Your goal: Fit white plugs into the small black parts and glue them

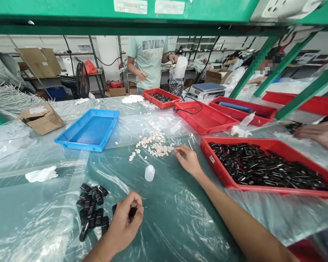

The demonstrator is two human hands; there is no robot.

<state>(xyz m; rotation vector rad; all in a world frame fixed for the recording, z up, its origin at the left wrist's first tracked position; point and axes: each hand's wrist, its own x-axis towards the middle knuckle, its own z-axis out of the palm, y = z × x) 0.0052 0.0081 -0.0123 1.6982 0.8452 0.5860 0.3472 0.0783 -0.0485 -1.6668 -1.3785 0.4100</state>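
At twelve o'clock, we see big grey letters on a shirt (149, 69), but they are too blurry for us to be sure. Two white labels (130, 6) are on the green beam (57, 11) near twelve. One small label (211, 159) is on a red tray (220, 174) toward four. We can't read their tiny print.

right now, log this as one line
left hand: curled around black piece | right hand: beside white pieces | nearest red tray: holding black parts
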